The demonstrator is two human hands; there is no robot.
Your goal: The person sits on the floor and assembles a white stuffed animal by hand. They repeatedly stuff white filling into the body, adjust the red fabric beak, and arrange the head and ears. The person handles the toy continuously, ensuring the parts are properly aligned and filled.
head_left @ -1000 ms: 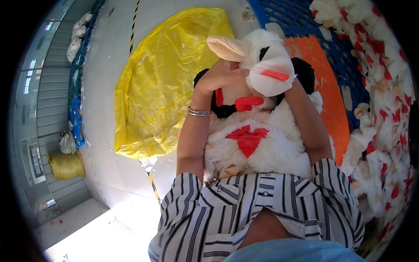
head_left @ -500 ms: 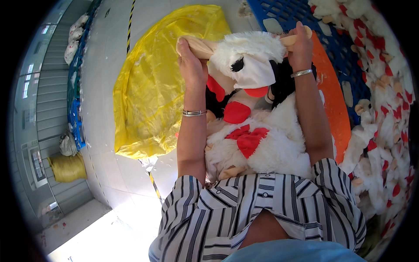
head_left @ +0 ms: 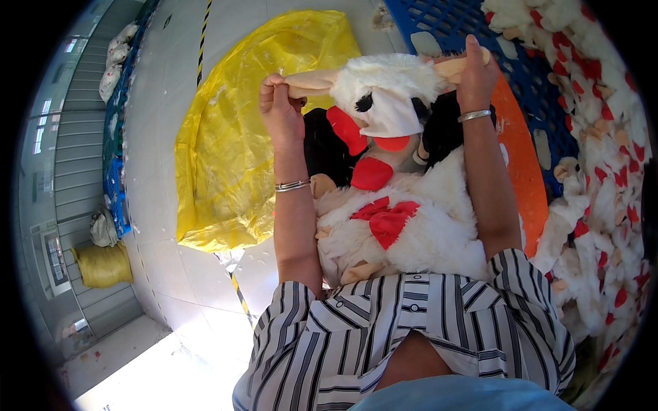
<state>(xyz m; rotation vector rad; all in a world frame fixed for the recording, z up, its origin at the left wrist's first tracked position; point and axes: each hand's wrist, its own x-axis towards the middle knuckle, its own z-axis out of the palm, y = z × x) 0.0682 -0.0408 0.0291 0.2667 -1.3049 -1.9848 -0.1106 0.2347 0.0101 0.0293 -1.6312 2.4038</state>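
Observation:
Between my hands stretches an unstuffed plush toy skin (head_left: pixel 387 75), white and furry with black eye patches and beige ears. My left hand (head_left: pixel 282 113) pinches the end of its left-side ear (head_left: pixel 312 82). The other ear (head_left: pixel 452 67) is gripped in my right hand (head_left: pixel 476 79), with the thumb pointing up. Below the head, more white furry plush pieces (head_left: pixel 439 219) lie over my lap, with a red heart-shaped patch (head_left: pixel 393 225) and red fabric feet (head_left: pixel 372 174). Black cloth (head_left: pixel 327 144) shows beneath the toy head, between my forearms.
A large yellow plastic bag (head_left: pixel 226 151) lies on the grey floor to the left. An orange surface (head_left: pixel 522 157) and a blue plastic pallet (head_left: pixel 534 89) are at the right. Beyond is a heap of white and red plush skins (head_left: pixel 603 185). A stuffed yellow sack (head_left: pixel 103 264) stands far left.
My left hand has moved left and slightly down, and its ear is now drawn out straighter. The toy head has shifted a little lower and left. My right hand has barely moved.

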